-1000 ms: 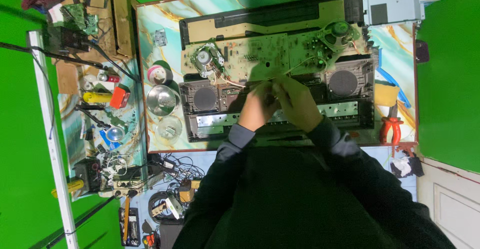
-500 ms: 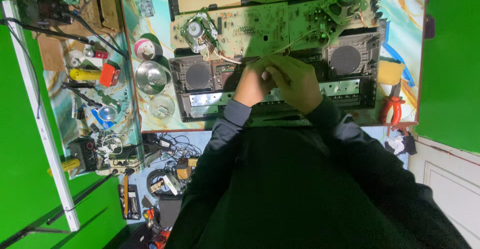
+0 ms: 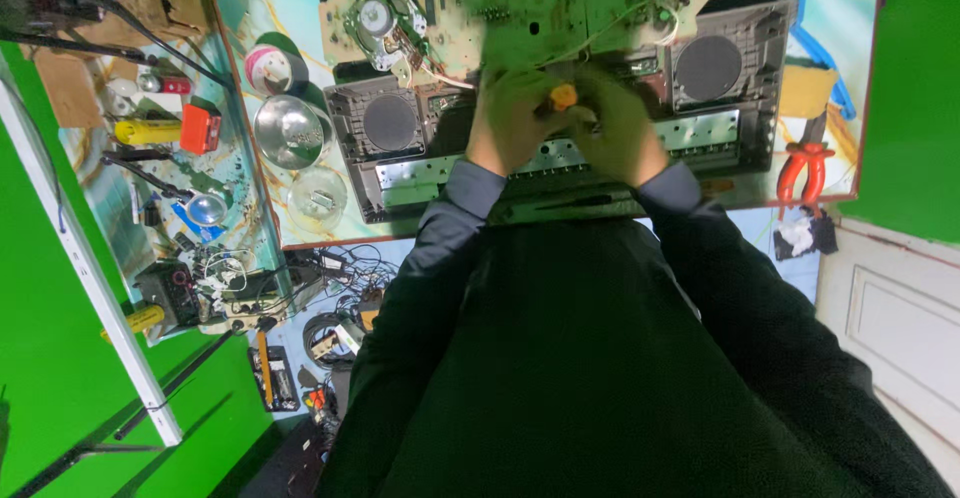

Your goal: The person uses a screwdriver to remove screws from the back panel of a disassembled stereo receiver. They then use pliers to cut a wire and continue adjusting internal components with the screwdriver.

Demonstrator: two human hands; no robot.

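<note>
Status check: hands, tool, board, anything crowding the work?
Left hand and right hand together on orange-handled tool. Tool over opened stereo chassis, beside green circuit board. Pale wire close above hands.

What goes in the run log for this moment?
left hand: on orange-handled tool | right hand: beside it | under: opened stereo
</note>
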